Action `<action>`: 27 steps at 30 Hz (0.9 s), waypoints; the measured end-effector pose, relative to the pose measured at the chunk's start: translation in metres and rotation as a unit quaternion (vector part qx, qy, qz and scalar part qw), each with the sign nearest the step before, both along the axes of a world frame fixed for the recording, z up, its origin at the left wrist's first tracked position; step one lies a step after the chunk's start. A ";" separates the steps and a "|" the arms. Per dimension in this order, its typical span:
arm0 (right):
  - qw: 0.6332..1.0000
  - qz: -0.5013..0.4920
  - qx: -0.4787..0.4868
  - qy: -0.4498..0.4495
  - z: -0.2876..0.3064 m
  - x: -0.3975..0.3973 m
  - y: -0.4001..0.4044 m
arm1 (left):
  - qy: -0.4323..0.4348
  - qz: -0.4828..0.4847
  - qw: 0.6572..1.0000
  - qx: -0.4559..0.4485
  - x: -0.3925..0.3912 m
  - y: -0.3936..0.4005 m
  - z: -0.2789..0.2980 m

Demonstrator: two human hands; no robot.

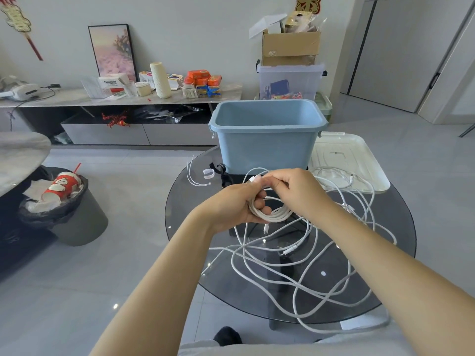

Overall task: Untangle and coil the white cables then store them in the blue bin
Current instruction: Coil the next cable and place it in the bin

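Left hand (pixel 232 206): curled around a small coil of white cable (pixel 270 213). Right hand (pixel 293 190): pinching that cable's strand above the coil. Loose white cables (pixel 295 268): tangled on round dark glass table (pixel 185 214). Open light-blue plastic bin (pixel 267 145): behind the hands.

Bright even daylight, wide-angle edge distortion

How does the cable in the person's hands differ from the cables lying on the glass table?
The held cable is wound into a small, tight coil; the loose cables sprawl in wide, crossing loops. The held cable is off the glass, gripped by the left hand with the right hand pinching it near the top; the loose cables rest on the table, one hanging over the near edge. Both are white, with similar plugs.
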State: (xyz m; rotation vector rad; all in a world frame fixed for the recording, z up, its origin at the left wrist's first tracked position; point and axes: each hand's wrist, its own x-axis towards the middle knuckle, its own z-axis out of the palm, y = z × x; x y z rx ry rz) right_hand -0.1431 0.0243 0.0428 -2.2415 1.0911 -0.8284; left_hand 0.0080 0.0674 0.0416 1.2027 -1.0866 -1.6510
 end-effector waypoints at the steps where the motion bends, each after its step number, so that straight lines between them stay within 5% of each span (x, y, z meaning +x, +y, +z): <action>1: 0.999 -0.002 0.024 -0.024 0.000 0.000 0.001 | -0.010 -0.003 1.000 -0.010 0.000 0.001 0.000; 4: 0.987 -0.040 0.116 -0.108 -0.004 0.001 -0.001 | -0.025 0.017 0.999 -0.027 -0.003 0.001 0.000; 8: 0.897 -0.051 0.350 -0.264 0.002 0.001 0.000 | 0.057 0.123 0.990 -0.024 -0.005 -0.004 0.001; 10: 0.875 -0.040 0.381 -0.296 0.002 0.005 0.003 | 0.065 0.158 0.984 -0.042 -0.010 -0.005 0.001; 15: 0.881 -0.081 0.329 -0.329 -0.002 0.013 0.004 | -0.029 0.182 0.980 -0.070 -0.021 -0.006 -0.003; 20: 0.960 -0.125 0.162 -0.190 -0.004 0.014 -0.003 | -0.228 0.129 0.961 -0.085 -0.019 -0.003 -0.002; 27: 0.986 -0.100 0.118 -0.063 -0.003 0.009 -0.011 | 0.015 0.066 0.997 0.043 -0.002 -0.001 -0.003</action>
